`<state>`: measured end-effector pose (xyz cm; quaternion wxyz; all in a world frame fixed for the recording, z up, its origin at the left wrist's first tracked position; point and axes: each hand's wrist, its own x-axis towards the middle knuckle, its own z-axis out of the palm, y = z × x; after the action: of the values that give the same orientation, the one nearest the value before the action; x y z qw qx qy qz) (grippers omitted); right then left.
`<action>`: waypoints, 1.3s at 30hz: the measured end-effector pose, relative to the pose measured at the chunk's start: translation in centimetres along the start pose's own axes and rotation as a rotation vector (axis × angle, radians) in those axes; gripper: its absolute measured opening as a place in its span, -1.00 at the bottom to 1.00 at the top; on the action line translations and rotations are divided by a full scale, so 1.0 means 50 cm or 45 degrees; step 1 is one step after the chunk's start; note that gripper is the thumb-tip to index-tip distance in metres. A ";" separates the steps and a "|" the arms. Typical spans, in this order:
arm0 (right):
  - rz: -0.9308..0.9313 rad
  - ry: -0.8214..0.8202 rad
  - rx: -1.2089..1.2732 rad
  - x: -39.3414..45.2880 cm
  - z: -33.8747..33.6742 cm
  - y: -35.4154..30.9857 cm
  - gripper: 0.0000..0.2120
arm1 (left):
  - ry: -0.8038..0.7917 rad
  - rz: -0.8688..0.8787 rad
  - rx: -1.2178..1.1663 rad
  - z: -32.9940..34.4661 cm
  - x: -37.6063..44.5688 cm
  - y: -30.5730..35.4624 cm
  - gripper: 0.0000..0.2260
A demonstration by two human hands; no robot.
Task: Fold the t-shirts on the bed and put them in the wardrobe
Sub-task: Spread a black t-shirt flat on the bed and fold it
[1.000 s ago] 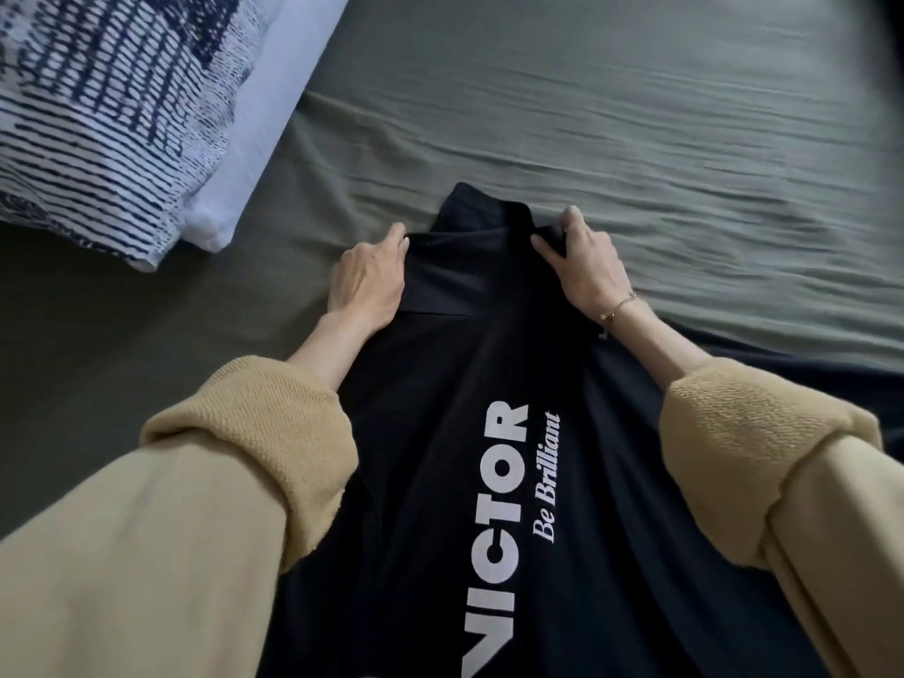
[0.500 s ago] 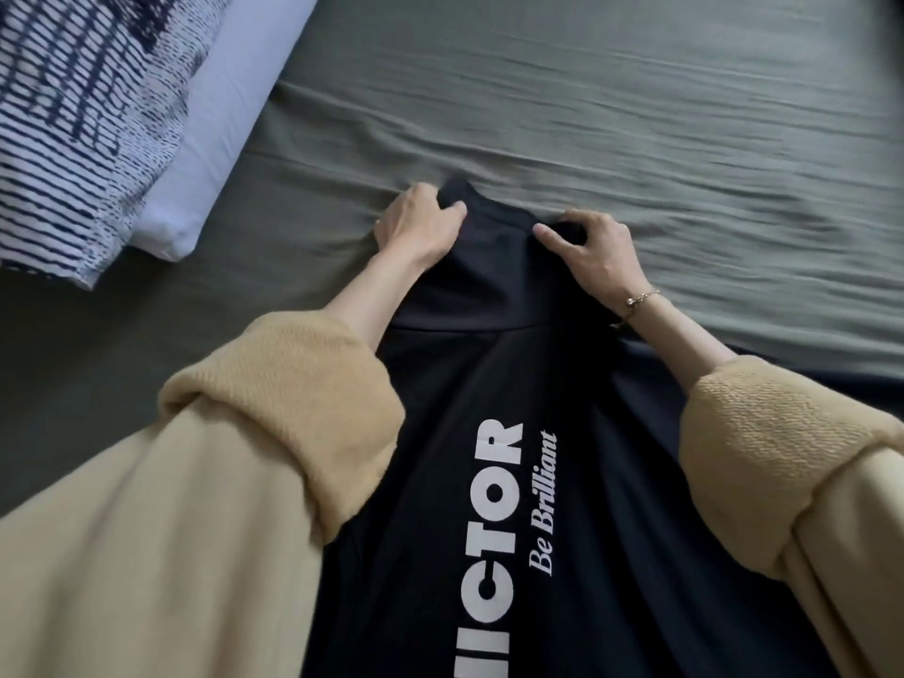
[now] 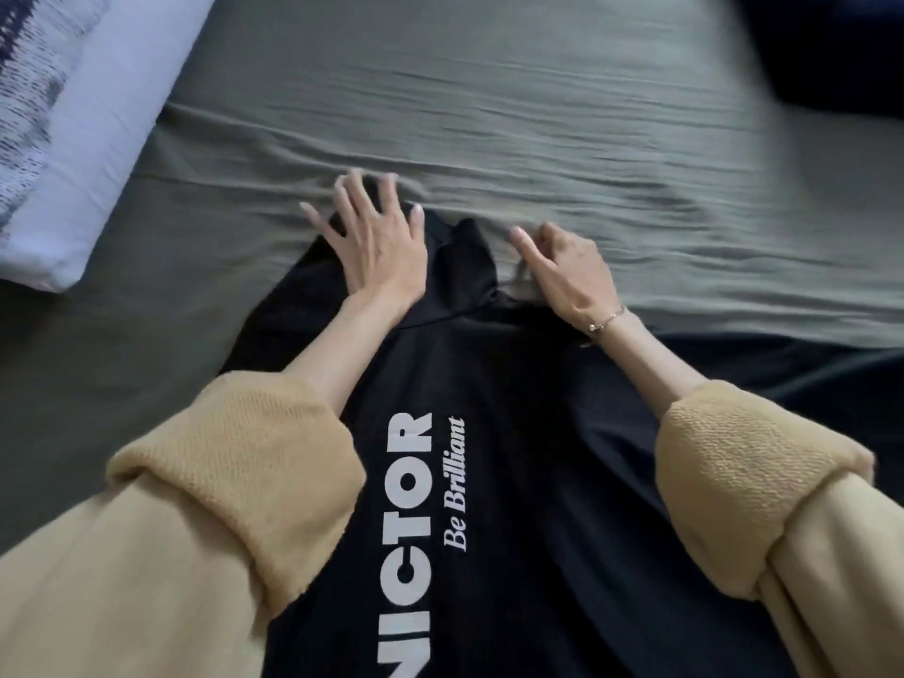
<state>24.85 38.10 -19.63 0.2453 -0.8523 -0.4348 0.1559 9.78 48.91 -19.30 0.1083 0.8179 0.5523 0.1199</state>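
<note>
A black t-shirt [image 3: 528,433] with white "VICTOR Be Brilliant" lettering lies spread on the grey-green bed sheet [image 3: 538,115], stretching from the bottom of the view up to the middle. My left hand [image 3: 376,242] lies flat on its far left corner, fingers spread and straight. My right hand [image 3: 562,266], with a thin bracelet at the wrist, rests at the far right part of the shirt's top edge, its fingers curled at a fold of the fabric; a firm pinch cannot be made out.
A pale pillow [image 3: 93,139] and a blue-and-white patterned pillow [image 3: 24,90] lie at the upper left. A dark blue cloth [image 3: 831,51] sits at the top right corner. More dark fabric [image 3: 807,374] extends to the right of the shirt.
My left hand has opened from a grip and now lies flat with spread fingers on the shirt's far left corner. The shirt's top edge has spread wider to the left.
</note>
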 end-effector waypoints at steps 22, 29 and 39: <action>0.427 0.072 -0.259 -0.182 -0.368 0.526 -0.75 | -0.867 0.394 0.132 0.085 -0.146 0.331 -0.83; 0.344 0.232 -0.507 -0.137 -0.369 0.532 -0.63 | -0.620 0.408 0.174 0.116 -0.151 0.330 -0.74; 0.532 0.443 0.055 -0.175 -0.367 0.561 -0.56 | -0.325 0.344 0.201 0.143 -0.194 0.344 -0.67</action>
<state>47.29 11.69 -19.45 0.2970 -0.9321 -0.1974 0.0637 23.64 33.26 -21.50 0.0961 0.8990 0.4271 -0.0150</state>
